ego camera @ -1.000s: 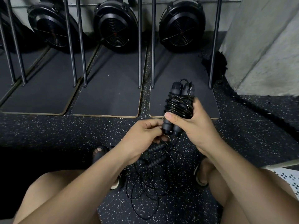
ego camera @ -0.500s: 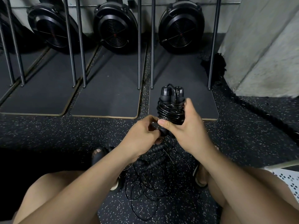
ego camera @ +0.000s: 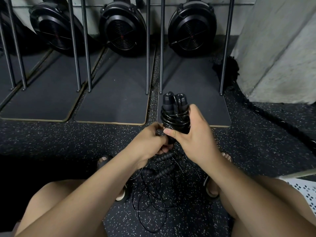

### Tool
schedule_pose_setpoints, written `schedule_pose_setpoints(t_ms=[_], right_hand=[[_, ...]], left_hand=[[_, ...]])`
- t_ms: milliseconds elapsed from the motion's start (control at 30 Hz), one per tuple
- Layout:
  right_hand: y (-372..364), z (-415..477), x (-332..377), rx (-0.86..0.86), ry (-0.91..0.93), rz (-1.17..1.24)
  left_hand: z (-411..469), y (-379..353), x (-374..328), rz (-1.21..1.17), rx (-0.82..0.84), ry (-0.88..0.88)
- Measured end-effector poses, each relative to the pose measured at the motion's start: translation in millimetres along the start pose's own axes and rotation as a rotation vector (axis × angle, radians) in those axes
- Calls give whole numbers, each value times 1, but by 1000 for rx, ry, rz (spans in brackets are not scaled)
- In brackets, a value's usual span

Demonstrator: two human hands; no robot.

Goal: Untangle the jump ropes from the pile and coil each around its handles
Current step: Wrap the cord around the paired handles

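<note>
Coiled jump rope (ego camera: pixel 174 117) held upright, handles pointing away, right hand (ego camera: pixel 193 141) fingers curled round its wraps, left hand (ego camera: pixel 150 141) fingers curled at its lower end, directly above the tangled pile (ego camera: pixel 153 192) on the floor (ego camera: pixel 68 142).

Glossy black is shown by the coiled jump rope (ego camera: pixel 176 117) and the loose ropes (ego camera: pixel 165 156). The floor (ego camera: pixel 68 139) is speckled white on black. The mats (ego camera: pixel 116 100) are coloured dark grey and edged in tan. The pillar (ego camera: pixel 282 48) is pale grey.
</note>
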State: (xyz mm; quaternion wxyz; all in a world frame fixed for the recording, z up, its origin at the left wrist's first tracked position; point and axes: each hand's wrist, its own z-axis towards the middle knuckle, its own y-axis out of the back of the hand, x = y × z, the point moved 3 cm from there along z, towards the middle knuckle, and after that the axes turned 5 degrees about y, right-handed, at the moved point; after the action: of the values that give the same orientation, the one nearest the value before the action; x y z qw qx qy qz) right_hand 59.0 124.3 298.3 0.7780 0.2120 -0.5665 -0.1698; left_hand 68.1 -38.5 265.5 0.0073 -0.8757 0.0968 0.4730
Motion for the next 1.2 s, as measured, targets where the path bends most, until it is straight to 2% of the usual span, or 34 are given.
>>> schedule_pose_setpoints(t_ms=[333, 467, 733, 967, 1200], right_hand=[[2, -3, 5, -47, 51, -45], [-1, -5, 10, -64, 96, -86], [3, 2, -18, -114, -163, 267], [1, 8, -29, -221, -314, 751], [2, 8, -33, -210, -334, 768]], left_hand=[[-3, -3, -4, -189, 31, 114], [-4, 2, -7, -217, 42, 95], [-13, -4, -3, -360, -84, -136], [-19, -3, -4, -282, -80, -30], [-23, -14, -5, -221, 3, -34]])
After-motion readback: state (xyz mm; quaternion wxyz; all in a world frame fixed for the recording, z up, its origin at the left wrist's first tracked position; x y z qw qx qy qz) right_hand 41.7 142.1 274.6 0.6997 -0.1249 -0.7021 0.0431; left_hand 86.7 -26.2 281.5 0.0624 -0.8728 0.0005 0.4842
